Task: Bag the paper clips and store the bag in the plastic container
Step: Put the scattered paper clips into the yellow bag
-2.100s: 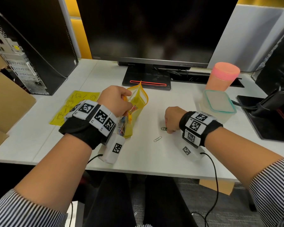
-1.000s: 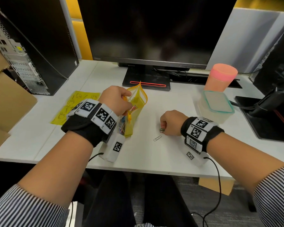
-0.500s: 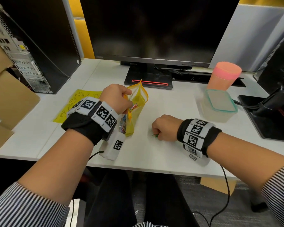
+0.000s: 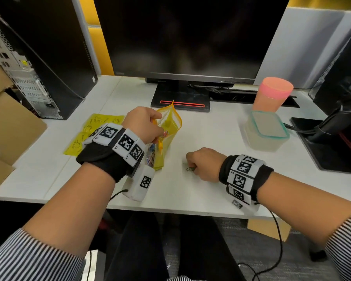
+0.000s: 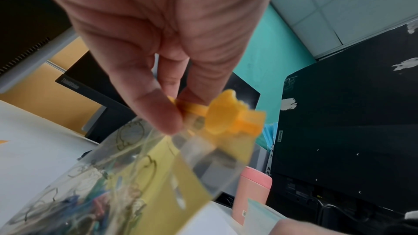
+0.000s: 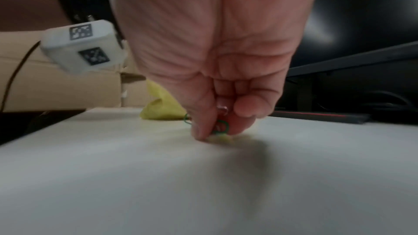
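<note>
Nearest, at the front of the white desk (image 4: pixel 190 197): right hand (image 4: pixel 204 163) knuckles-up, fingers curled down to the surface, thumb and fingertips pinched on a green paper clip (image 4: pixel 190 169) — the same clip (image 6: pixel 220 128) seen from the wrist camera wedged between thumb and finger, right at the desktop; a hint of pink metal higher in the curled fingers, too blurred to identify. Wrist wrapped in a black band with black-and-white marker tiles, cable trailing off the desk edge.

Just to the left and slightly farther: left hand (image 4: pixel 144 126) gripping the top edge of a yellow-and-clear zip bag (image 4: pixel 168 130), held upright with its bottom on the desk and its mouth spread open. From the left wrist view, thumb and fingers pinching the orange slider (image 5: pixel 228 113) at the bag's rim, with a heap of coloured paper clips (image 5: pixel 86 203) lying in the bottom behind the clear panel. Well apart from the right hand's clip, desk between.

Beyond the left wrist, flat on the desk: a yellow printed sheet (image 4: pixel 93 130).

Farther right, well apart from both hands: the plastic container (image 4: pixel 265 132), translucent, teal-rimmed lid on. Touching or just behind it — a pink cup (image 4: pixel 272 94).

At the back: a dark monitor (image 4: pixel 186 37) on its stand, a black computer tower (image 4: pixel 49 47) at left, cardboard boxes (image 4: pixel 6 126) off the left edge.
</note>
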